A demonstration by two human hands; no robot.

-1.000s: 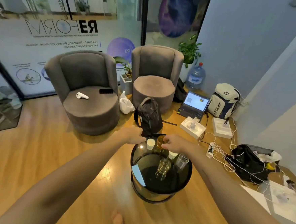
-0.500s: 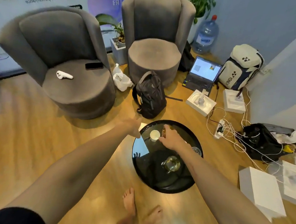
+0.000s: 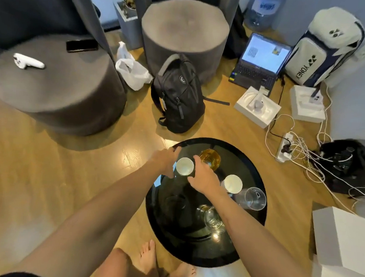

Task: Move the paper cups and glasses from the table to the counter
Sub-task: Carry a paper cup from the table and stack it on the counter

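A round black glass table (image 3: 171,224) stands in front of me. At its far side my left hand (image 3: 164,162) curls round the left side of a white paper cup (image 3: 184,166). Just right of that cup, my right hand (image 3: 203,177) has its fingers curled against the near side of a glass of amber liquid (image 3: 211,158). A second white paper cup (image 3: 232,183) stands right of my right wrist, with an empty clear glass (image 3: 254,198) beside it. Another clear glass (image 3: 212,217) stands near the table's middle, partly behind my right forearm.
A black backpack (image 3: 178,94) leans just beyond the table, with two grey armchairs (image 3: 57,90) behind it. A laptop (image 3: 260,61), white boxes (image 3: 343,240), a power strip with tangled cables (image 3: 284,149) and a black bag (image 3: 348,165) crowd the floor to the right. My bare feet (image 3: 147,255) are at the table's near edge.
The view has dropped closer over the table. My left hand moved from the table's left edge onto the paper cup. My right hand stays at the amber glass.
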